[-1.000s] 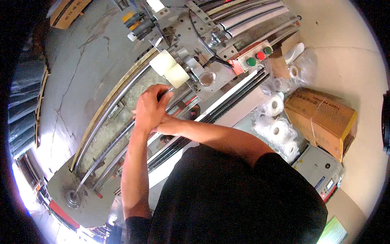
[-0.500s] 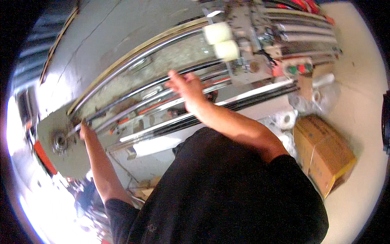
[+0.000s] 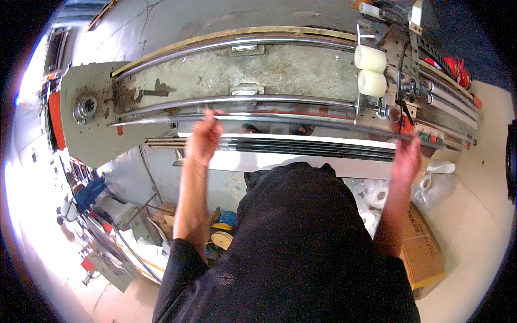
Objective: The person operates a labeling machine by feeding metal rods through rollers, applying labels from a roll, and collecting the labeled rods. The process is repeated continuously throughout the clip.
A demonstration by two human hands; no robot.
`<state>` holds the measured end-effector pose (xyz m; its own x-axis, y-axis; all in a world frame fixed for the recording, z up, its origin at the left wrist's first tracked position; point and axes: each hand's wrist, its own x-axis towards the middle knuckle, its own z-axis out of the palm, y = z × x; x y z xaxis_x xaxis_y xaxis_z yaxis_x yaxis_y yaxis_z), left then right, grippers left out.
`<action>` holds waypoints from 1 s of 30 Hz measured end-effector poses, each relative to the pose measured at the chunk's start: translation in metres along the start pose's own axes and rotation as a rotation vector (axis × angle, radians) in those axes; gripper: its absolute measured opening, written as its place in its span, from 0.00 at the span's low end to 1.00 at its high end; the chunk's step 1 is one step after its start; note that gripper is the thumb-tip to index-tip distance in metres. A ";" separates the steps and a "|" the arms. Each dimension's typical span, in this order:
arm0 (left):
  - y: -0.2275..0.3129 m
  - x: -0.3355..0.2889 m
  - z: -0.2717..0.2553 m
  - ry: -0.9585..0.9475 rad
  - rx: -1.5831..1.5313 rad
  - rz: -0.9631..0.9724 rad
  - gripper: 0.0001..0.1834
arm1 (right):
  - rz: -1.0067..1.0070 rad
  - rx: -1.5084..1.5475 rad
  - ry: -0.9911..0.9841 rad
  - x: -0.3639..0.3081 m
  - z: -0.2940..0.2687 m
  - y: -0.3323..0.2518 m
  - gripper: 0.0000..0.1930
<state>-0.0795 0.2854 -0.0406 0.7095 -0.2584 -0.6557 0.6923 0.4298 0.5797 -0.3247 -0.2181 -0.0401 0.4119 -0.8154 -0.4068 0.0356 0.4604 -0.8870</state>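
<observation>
A long, thin metal rod point(image 3: 301, 123) runs nearly level in front of me, across the near side of a long machine. Its left end lies over the machine's grey end plate point(image 3: 81, 142). My left hand point(image 3: 204, 137) is closed around the rod left of the middle. Far to the right, my right hand point(image 3: 407, 159) is closed on it near the red and green buttons point(image 3: 425, 138); that hand is blurred. Just below the rod, several dark rods point(image 3: 301, 145) lie side by side on a white ledge point(image 3: 237, 160).
Polished rails point(image 3: 242, 42) span the machine's worn grey bed point(image 3: 199, 64). Two cream rollers point(image 3: 371, 83) sit on the carriage point(image 3: 396, 70) at right. A cardboard box point(image 3: 423, 247) and plastic-wrapped rolls point(image 3: 377, 196) stand lower right. Clutter, including a blue roll point(image 3: 228, 218), lies below left.
My left hand has moved right from the machine's left end. My right hand, apart from the rod with its fingers spread before, has moved far right and closed on it. The view has turned.
</observation>
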 end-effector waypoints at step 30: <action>-0.153 -0.005 0.024 0.149 0.657 -0.398 0.18 | 0.255 -0.302 0.242 0.068 -0.194 0.067 0.15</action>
<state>-0.1863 0.2002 -0.1148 0.3987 -0.1471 -0.9052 0.8599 -0.2832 0.4248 -0.4703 -0.3107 -0.1701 0.1469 -0.7643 -0.6279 -0.3207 0.5637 -0.7612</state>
